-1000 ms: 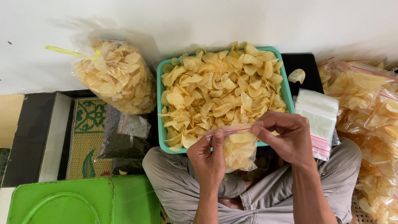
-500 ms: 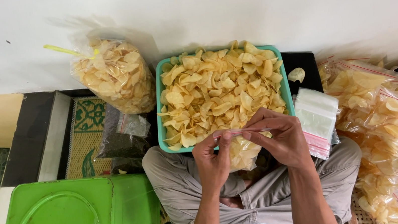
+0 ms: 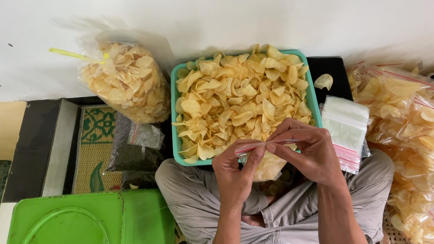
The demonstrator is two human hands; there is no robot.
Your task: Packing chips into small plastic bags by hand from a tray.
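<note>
My left hand [image 3: 236,171] and my right hand [image 3: 308,148] meet over my lap. Both pinch the red zip strip at the top of a small clear bag of yellow chips [image 3: 268,165] that hangs between them. Just beyond the hands a teal tray [image 3: 174,123] is heaped with loose chips [image 3: 242,99]. A stack of empty zip bags [image 3: 344,128] lies right of the tray, beside my right hand.
A big tied plastic bag of chips [image 3: 126,80] leans on the white wall at the left. Several filled zip bags [image 3: 421,124] pile up at the right. A green lidded bin [image 3: 77,241] sits at lower left, a dark packet [image 3: 133,154] beside the tray.
My hands have closed in toward each other along the bag's zip strip, fingertips now nearly touching at its middle. Nothing else has moved.
</note>
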